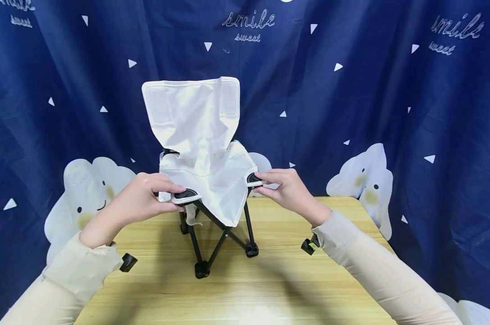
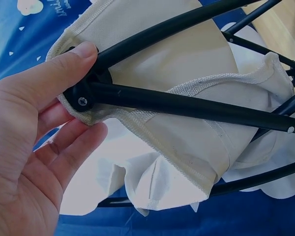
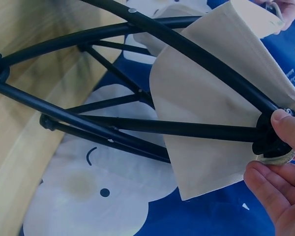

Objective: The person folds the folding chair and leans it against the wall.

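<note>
A small folding chair (image 1: 212, 171) with white fabric and a black tube frame stands on the wooden table, its seat partly spread and its backrest upright. My left hand (image 1: 149, 196) pinches the front left seat corner, thumb on the black plastic joint (image 2: 83, 93) and fingers on the fabric side. At the front right corner, my right hand (image 1: 283, 187) pinches the matching joint (image 3: 273, 135) between thumb and fingers. Black legs (image 1: 218, 246) cross below the seat and end in black feet. The rear legs are mostly hidden behind the fabric.
The light wooden table (image 1: 269, 284) reaches back to a dark blue curtain (image 1: 293, 81) printed with white triangles and smiling clouds. Black wrist-camera mounts (image 1: 128, 262) stick out from both sleeves, above the tabletop.
</note>
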Tool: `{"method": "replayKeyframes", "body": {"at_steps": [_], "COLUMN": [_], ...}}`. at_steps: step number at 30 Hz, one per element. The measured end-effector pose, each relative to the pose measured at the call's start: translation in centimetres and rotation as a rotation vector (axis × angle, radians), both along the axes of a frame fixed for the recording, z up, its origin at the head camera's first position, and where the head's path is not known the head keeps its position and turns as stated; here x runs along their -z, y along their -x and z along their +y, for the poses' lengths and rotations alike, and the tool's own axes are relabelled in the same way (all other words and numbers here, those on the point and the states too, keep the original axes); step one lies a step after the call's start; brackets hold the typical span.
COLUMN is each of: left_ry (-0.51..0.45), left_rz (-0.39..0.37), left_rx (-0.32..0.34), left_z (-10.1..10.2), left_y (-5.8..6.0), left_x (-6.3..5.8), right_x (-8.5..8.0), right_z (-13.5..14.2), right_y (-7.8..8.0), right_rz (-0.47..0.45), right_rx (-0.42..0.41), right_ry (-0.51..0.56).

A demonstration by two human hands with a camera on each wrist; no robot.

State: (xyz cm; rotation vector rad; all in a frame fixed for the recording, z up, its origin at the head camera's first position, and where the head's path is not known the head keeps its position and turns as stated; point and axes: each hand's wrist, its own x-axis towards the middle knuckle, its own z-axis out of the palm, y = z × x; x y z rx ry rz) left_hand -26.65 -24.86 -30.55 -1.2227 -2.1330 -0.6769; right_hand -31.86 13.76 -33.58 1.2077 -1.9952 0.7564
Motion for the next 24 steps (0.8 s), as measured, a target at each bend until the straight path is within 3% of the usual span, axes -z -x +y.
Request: {"method": "replayKeyframes", "body": {"at_steps": [9, 24], "left_ry": [0.011, 0.038], "left_rz": [0.041, 0.043], "left_rx": [0.007, 0.012], "left_z": [0.8, 2.1], "left_y": [0.5, 1.4], "left_x": [-0.4, -1.1], "right_x": [-0.4, -0.7], "right_z": [0.0, -0.1], "right_y": [-0.1, -0.2], "right_rz": [-0.004, 0.03], "right_rx": [-0.005, -0.008], "right_ry": [0.003, 0.028]}}
